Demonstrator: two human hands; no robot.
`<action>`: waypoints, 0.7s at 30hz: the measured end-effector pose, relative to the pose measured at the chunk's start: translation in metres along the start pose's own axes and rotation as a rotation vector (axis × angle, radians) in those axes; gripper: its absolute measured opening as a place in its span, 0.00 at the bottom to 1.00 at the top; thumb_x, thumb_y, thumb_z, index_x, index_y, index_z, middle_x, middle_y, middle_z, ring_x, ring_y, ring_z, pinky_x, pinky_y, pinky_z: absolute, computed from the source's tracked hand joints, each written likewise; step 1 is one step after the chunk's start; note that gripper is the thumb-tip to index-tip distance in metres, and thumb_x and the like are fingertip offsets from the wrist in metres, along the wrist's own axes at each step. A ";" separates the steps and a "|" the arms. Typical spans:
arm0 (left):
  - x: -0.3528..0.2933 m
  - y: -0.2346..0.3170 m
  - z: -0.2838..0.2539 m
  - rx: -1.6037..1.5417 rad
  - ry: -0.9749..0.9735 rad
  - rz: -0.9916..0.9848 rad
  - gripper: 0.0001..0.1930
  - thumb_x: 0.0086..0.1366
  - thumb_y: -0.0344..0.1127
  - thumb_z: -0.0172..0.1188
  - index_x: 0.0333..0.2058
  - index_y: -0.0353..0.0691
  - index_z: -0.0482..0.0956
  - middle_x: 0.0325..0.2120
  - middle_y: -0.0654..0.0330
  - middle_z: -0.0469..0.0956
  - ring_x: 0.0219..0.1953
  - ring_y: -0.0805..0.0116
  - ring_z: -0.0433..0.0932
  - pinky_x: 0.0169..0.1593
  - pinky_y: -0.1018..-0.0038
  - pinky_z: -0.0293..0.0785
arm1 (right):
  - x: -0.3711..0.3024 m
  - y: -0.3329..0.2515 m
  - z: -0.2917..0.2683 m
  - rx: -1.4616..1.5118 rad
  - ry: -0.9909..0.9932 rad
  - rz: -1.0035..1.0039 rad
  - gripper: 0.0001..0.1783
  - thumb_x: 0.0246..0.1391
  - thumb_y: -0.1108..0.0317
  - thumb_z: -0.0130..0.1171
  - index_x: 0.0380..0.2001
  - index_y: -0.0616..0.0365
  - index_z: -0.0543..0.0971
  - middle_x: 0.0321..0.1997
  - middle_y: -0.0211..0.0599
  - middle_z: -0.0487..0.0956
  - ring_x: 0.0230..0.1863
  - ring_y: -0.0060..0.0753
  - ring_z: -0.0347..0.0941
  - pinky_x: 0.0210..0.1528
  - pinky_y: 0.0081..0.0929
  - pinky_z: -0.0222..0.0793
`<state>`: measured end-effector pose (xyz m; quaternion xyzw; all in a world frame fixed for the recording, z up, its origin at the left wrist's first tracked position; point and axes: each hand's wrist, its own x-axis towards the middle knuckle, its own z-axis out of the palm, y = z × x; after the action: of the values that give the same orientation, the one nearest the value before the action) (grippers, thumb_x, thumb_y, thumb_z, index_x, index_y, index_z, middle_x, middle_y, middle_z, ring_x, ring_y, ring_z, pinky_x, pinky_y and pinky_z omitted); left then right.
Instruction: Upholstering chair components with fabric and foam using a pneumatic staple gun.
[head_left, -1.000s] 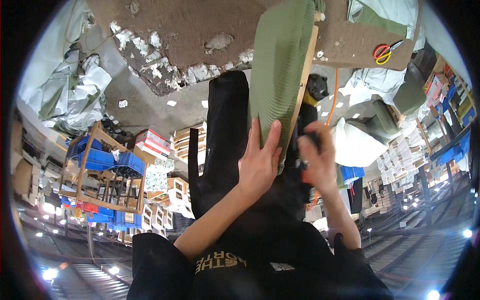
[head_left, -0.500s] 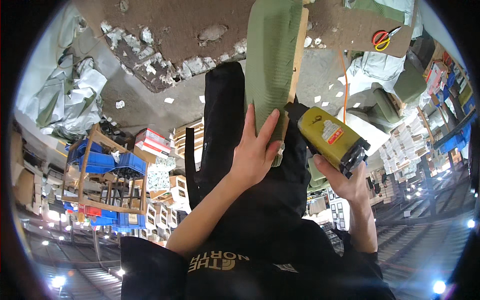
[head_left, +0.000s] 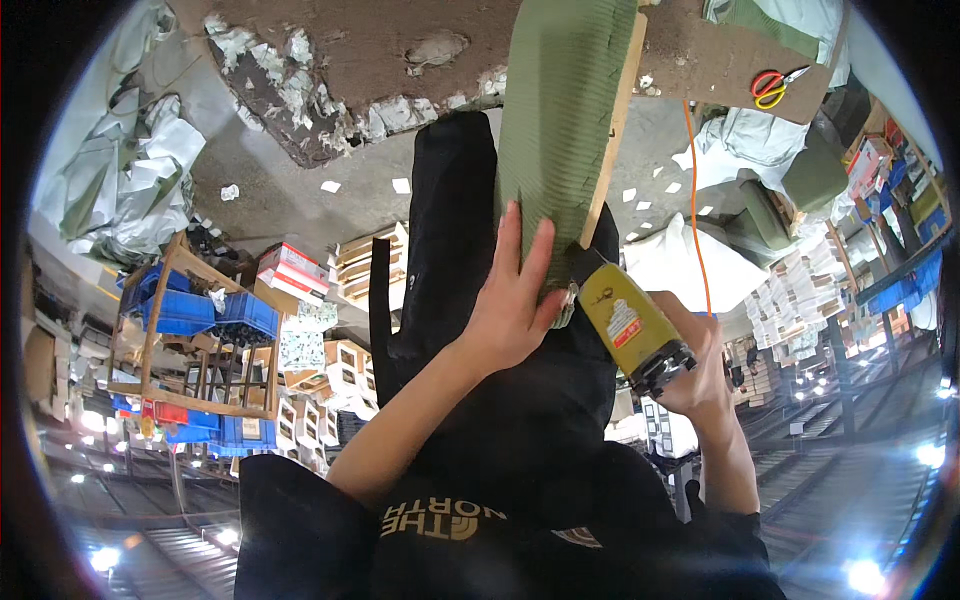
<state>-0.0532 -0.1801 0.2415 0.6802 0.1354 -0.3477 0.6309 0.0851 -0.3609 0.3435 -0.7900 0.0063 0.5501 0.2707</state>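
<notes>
A long padded piece in ribbed green fabric (head_left: pixel 553 130) runs from the brown-covered work surface (head_left: pixel 350 50) toward my lap. Along its right side shows a bare wooden edge (head_left: pixel 610 155). My left hand (head_left: pixel 507 315) lies on its near end, fingers stretched and spread over the fabric. Wrapped round an olive-yellow staple gun (head_left: pixel 628 322), my right hand (head_left: pixel 693 350) holds it with its black nose at the near end of the wooden edge. Whether the nose touches the wood I cannot tell.
Red-and-yellow-handled scissors (head_left: pixel 769 90) lie on the work surface at the far right. An orange hose (head_left: pixel 697 220) hangs on the right. Left stands a wooden rack with blue bins (head_left: pixel 185 310). White scraps (head_left: pixel 401 186) litter the floor; green upholstered pieces (head_left: pixel 815 175) sit far right.
The staple gun has moved nearer along the wooden edge toward the padded piece's near end, and its body has turned more upright. My left hand stays on the fabric.
</notes>
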 end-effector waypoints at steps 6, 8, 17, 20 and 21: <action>-0.006 -0.009 0.005 -0.112 0.006 0.068 0.43 0.60 0.31 0.63 0.70 0.45 0.49 0.68 0.28 0.32 0.69 0.25 0.37 0.70 0.49 0.46 | -0.009 0.000 0.004 0.057 -0.038 0.050 0.29 0.36 0.64 0.69 0.44 0.64 0.76 0.31 0.51 0.81 0.33 0.52 0.81 0.34 0.33 0.73; -0.007 -0.010 0.004 -0.126 0.000 0.093 0.43 0.60 0.32 0.64 0.70 0.45 0.49 0.68 0.28 0.31 0.70 0.25 0.36 0.70 0.48 0.44 | -0.011 0.001 0.003 0.048 -0.077 0.076 0.29 0.36 0.63 0.69 0.44 0.64 0.76 0.32 0.52 0.81 0.33 0.51 0.82 0.34 0.33 0.74; -0.003 -0.011 -0.005 -0.214 -0.087 0.103 0.47 0.56 0.28 0.62 0.71 0.47 0.44 0.68 0.29 0.25 0.70 0.28 0.26 0.70 0.47 0.33 | -0.032 0.006 0.015 0.061 -0.125 0.055 0.32 0.34 0.63 0.71 0.46 0.65 0.77 0.34 0.54 0.81 0.35 0.51 0.81 0.36 0.34 0.76; -0.002 -0.011 -0.005 -0.220 -0.133 0.075 0.49 0.54 0.28 0.61 0.71 0.49 0.43 0.68 0.29 0.23 0.70 0.28 0.23 0.70 0.46 0.32 | -0.035 0.009 0.016 0.032 -0.151 0.040 0.33 0.35 0.64 0.70 0.48 0.65 0.76 0.34 0.55 0.81 0.33 0.51 0.81 0.35 0.35 0.75; -0.002 -0.011 -0.006 -0.195 -0.166 0.061 0.49 0.54 0.28 0.60 0.71 0.49 0.43 0.68 0.30 0.22 0.70 0.28 0.22 0.70 0.45 0.31 | -0.035 0.009 0.015 0.036 -0.178 0.032 0.33 0.35 0.64 0.70 0.48 0.65 0.76 0.34 0.55 0.81 0.33 0.51 0.81 0.35 0.35 0.75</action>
<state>-0.0594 -0.1721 0.2344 0.5883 0.0952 -0.3688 0.7133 0.0549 -0.3722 0.3667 -0.7328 0.0044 0.6222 0.2754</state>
